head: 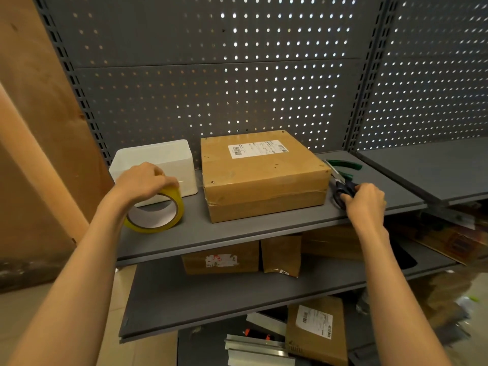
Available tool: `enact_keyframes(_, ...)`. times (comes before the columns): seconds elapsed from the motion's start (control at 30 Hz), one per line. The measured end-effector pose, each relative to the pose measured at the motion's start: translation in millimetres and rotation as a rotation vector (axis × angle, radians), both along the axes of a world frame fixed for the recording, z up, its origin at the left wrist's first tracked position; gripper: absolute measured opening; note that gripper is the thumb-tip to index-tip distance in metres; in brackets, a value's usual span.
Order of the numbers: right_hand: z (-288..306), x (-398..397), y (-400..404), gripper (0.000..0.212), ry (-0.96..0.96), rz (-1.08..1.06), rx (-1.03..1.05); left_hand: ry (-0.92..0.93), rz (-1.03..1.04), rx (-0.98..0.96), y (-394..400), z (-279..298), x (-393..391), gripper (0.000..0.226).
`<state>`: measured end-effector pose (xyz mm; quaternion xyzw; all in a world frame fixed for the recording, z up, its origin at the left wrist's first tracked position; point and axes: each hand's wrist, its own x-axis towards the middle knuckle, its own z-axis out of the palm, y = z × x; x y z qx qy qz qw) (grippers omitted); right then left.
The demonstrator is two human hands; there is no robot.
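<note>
A taped cardboard box [261, 178] with a white shipping label lies flat on the grey shelf [264, 229]. To its left, my left hand [144, 180] grips the top of a yellow roll of packing tape [158, 215], which stands tilted on the shelf. On the box's right, my right hand [365, 200] holds the dark handles of a pair of scissors [343, 190] lying on the shelf, blades pointing away from me.
A white open bin [158, 159] stands behind the tape roll. Green-handled pliers [344, 165] lie behind the scissors. Perforated grey panels back the shelf. Lower shelves hold several cardboard parcels [221, 260] and metal profiles [258, 350]. A wooden board [39, 128] stands at left.
</note>
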<state>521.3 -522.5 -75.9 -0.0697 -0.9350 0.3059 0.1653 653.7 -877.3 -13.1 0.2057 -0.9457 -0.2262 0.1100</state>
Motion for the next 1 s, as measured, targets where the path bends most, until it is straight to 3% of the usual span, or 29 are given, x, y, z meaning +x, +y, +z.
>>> enact_keyframes(0.3, 1, -6, -6, 0.026, -0.047, 0.093, 0.256, 0.032, -0.019, 0.082, -2, 6, 15, 0.039)
enact_keyframes(0.53, 1, -8, -2, 0.025, -0.026, 0.117, 0.236, 0.187, 0.045, 0.080, -3, 12, 25, 0.045)
enact_keyframes(0.67, 11, 2, -2, 0.031, 0.117, 0.113, 0.142, 0.226, 0.045, 0.038, 0, 15, 27, 0.031)
enact_keyframes(0.83, 34, 18, -22, 0.031, 0.327, 0.211, 0.020, 0.271, 0.049, 0.013, 4, 9, 27, 0.028)
enact_keyframes(1.0, 40, 35, -65, 0.029, 0.448, 0.420, 0.102, 0.313, 0.044, 0.021, 4, 6, 29, 0.027)
